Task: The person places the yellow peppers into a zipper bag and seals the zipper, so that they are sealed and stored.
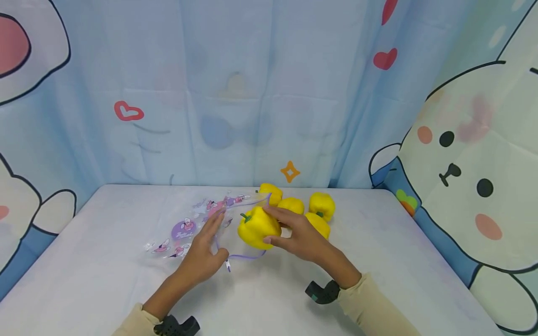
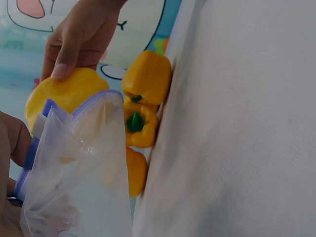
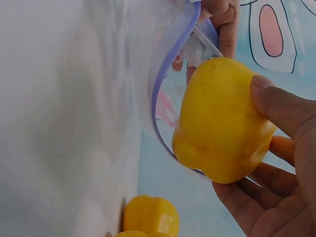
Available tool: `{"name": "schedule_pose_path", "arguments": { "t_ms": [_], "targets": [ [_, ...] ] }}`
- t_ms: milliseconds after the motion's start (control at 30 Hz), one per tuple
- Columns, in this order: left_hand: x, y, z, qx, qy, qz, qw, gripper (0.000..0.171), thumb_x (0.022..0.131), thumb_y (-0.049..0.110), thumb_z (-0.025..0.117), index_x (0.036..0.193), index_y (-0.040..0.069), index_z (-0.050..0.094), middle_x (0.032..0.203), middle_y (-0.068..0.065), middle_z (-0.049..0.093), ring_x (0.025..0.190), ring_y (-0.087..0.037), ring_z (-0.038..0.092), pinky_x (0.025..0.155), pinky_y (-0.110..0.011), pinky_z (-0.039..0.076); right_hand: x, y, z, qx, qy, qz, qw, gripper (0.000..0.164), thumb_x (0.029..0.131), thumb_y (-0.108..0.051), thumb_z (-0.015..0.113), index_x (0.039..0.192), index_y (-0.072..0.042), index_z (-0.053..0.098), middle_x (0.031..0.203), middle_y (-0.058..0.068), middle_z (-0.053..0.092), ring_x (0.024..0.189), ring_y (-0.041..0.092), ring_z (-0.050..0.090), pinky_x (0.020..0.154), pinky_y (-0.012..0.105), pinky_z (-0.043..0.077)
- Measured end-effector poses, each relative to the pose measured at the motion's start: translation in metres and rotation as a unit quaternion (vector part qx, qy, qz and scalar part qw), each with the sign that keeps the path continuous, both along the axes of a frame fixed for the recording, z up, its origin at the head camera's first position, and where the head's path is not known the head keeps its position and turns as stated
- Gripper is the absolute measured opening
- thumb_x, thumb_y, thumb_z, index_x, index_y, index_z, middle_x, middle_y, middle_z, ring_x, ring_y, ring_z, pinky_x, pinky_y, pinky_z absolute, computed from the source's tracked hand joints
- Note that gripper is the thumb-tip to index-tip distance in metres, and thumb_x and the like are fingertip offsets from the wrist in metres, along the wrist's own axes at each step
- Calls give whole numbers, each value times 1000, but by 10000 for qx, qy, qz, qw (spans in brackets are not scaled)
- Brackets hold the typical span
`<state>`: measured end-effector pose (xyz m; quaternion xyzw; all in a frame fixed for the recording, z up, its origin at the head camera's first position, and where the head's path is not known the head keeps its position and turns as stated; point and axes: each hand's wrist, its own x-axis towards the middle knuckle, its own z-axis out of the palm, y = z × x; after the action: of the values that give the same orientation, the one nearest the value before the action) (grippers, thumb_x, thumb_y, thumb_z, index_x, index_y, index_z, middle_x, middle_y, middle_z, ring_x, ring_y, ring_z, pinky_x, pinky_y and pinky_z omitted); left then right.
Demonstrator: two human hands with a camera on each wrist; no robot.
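My right hand (image 1: 300, 233) grips a yellow bell pepper (image 1: 257, 227) with a green stem, thumb on one side and fingers on the other. In the right wrist view the pepper (image 3: 222, 121) is at the mouth of a clear zip bag (image 3: 165, 106) with a purple edge. My left hand (image 1: 206, 252) holds the zip bag (image 1: 183, 231) at its mouth; in the left wrist view, fingers (image 2: 17, 140) are at the purple zip. The bag is printed with pink and purple cartoon figures, and its mouth gapes toward the pepper.
Several more yellow peppers (image 1: 322, 205) lie on the white table (image 1: 378, 242) behind and beside my right hand. A light blue curtain (image 1: 227, 93) with cartoon prints hangs behind the table. Black wrist devices (image 1: 322, 292) sit below both hands.
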<state>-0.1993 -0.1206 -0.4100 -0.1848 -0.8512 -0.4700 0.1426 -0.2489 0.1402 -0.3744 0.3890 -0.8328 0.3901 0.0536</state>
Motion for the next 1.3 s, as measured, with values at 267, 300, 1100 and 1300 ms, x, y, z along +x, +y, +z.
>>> {"name": "schedule_pose_path", "arguments": {
  "t_ms": [267, 300, 1100, 1300],
  "targets": [
    [5, 5, 3, -120, 106, -127, 9998, 81, 77, -4, 64, 151, 5, 33, 158, -8, 27, 144, -26, 23, 106, -43, 33, 2, 0, 2, 36, -197, 111, 9997, 71, 83, -19, 74, 146, -5, 44, 142, 8, 50, 122, 21, 54, 98, 34, 46],
    [6, 5, 3, -140, 112, -160, 9997, 81, 77, -4, 64, 151, 6, 32, 158, -7, 26, 144, -25, 23, 106, -42, 32, 2, -1, 2, 64, -211, 117, 9997, 71, 84, -20, 74, 146, -6, 44, 142, 7, 50, 122, 21, 54, 98, 33, 46],
    [9, 6, 9, 68, 161, -199, 9996, 79, 77, -3, 63, 150, 4, 35, 157, -7, 28, 144, -27, 23, 104, -41, 35, 1, -6, -10, 1206, 89, -456, 9916, 66, 90, -22, 69, 148, -9, 40, 148, 8, 44, 135, 25, 41, 107, 42, 37],
    [10, 5, 11, 63, 65, -136, 9999, 79, 78, -2, 61, 151, 7, 34, 158, -3, 25, 144, -27, 22, 104, -43, 35, 0, -6, -9, 1279, 141, -440, 9907, 65, 92, -20, 67, 149, -8, 38, 149, 8, 43, 137, 26, 39, 108, 43, 36]
  ]
}}
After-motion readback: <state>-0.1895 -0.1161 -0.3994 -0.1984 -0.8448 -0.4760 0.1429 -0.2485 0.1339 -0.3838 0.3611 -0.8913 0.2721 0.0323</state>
